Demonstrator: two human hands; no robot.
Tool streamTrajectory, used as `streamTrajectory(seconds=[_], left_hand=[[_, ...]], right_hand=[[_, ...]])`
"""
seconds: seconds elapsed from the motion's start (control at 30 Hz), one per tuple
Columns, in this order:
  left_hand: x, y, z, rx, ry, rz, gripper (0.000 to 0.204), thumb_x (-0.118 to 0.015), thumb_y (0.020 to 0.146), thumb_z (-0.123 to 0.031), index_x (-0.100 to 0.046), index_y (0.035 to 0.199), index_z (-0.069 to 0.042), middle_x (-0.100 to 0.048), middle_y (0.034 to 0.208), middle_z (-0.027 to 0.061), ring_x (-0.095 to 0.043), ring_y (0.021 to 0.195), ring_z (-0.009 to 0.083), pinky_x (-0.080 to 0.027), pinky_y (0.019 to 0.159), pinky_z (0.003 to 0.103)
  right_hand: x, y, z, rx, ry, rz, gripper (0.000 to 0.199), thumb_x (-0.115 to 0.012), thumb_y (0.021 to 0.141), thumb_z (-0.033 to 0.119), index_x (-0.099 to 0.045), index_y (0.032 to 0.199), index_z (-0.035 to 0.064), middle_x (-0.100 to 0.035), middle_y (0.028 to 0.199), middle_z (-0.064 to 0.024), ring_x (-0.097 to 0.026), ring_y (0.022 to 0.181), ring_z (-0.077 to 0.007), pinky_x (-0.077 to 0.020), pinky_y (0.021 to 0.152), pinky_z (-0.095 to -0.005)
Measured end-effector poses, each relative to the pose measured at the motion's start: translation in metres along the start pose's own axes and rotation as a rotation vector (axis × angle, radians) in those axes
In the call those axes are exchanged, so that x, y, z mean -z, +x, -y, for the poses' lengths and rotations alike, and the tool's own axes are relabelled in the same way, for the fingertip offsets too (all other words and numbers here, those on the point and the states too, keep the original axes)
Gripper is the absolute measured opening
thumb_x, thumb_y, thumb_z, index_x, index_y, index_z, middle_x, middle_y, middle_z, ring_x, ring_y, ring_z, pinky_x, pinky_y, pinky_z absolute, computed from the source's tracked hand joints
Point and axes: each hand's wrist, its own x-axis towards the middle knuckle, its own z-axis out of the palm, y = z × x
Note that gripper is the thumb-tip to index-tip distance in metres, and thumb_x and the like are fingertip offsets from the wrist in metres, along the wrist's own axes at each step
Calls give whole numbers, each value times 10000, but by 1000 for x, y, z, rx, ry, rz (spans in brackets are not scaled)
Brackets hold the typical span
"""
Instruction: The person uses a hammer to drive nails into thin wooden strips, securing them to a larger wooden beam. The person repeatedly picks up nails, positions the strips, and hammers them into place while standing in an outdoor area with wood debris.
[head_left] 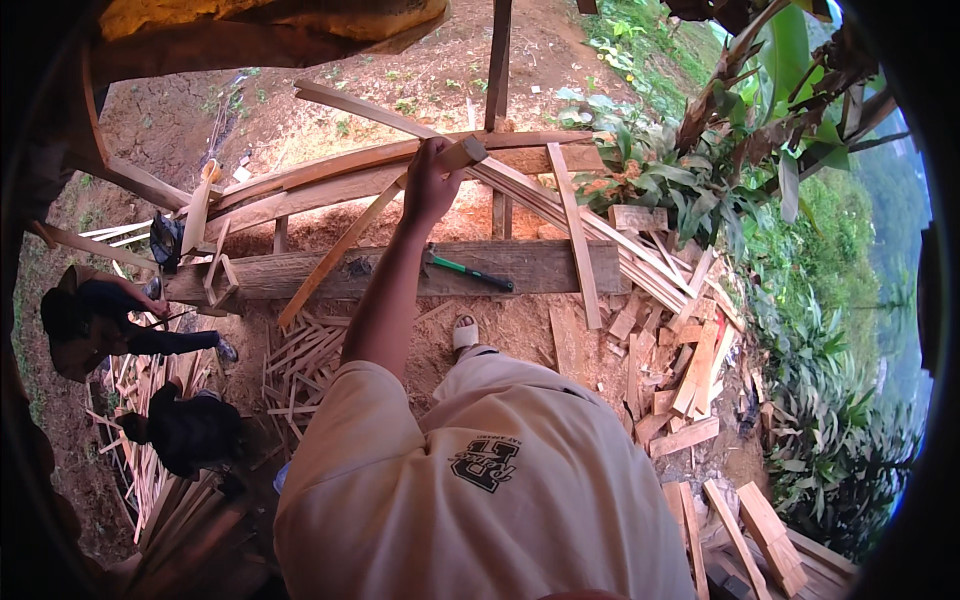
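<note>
My left hand [430, 185] reaches forward at arm's length and is closed around a long thin wooden slat [340, 250]. The slat runs aslant from the ground at the lower left up to its cut end beside my fingers. It crosses a thick wooden beam [560, 265] that lies flat in front of me. A hammer with a green handle [470, 272] rests on that beam, just right of my forearm. My right hand is out of view. My beige shirt fills the lower middle, and one foot in a white sandal [465, 332] shows below the beam.
Curved planks [330, 170] and a bundle of long slats [600, 235] lie beyond the beam. Offcuts [690, 380] pile up on the right beside green plants. Two people in dark clothes [110, 320] crouch at the left among thin strips. An upright post [498, 60] stands ahead.
</note>
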Motion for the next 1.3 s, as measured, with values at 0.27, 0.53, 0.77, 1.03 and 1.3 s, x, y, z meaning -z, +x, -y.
streamTrajectory(seconds=[0.27, 0.53, 0.77, 1.03, 1.3], left_hand=[[-6, -8, -3, -17, -2, 167, 319, -797, 786, -68, -631, 1057, -37, -678, 1010, 155, -682, 987, 370, -541, 865, 441], [-58, -71, -20, -372, 100, 821, 282, -825, 776, -150, -611, 948, -85, -644, 966, 94, -682, 923, 325, -553, 858, 465], [-113, -124, 11, -569, 100, 1107, 175, -685, 918, -237, -604, 990, -100, -674, 1030, 82, -657, 1066, 294, -514, 950, 437], [-166, -120, 45, -457, 371, 1187, 114, -599, 945, -144, -632, 1048, -109, -731, 995, 109, -711, 1009, 301, -514, 939, 421], [-198, -104, 81, -309, 410, 1123, 148, -612, 940, -149, -667, 1077, -138, -753, 1004, 91, -710, 1033, 285, -493, 927, 417]], right_hand=[[-2, -1, -14, -12, 30, -2, 244, -672, 996, 246, -655, 870, 37, -593, 698, 7, -505, 577, -60, -379, 503, -268], [1, -22, -28, -58, 43, -58, 240, -669, 996, 243, -652, 868, 41, -586, 696, 9, -497, 572, -59, -371, 499, -266], [1, -60, -43, -151, 76, -156, 236, -667, 996, 240, -649, 866, 43, -580, 693, 11, -491, 567, -59, -365, 495, -265], [-15, -111, -58, -302, 115, -269, 231, -665, 995, 237, -645, 865, 47, -573, 690, 13, -483, 562, -58, -357, 491, -264], [-36, -157, -59, -409, 166, -371, 227, -662, 995, 234, -642, 863, 50, -567, 687, 15, -475, 557, -57, -349, 487, -262]])
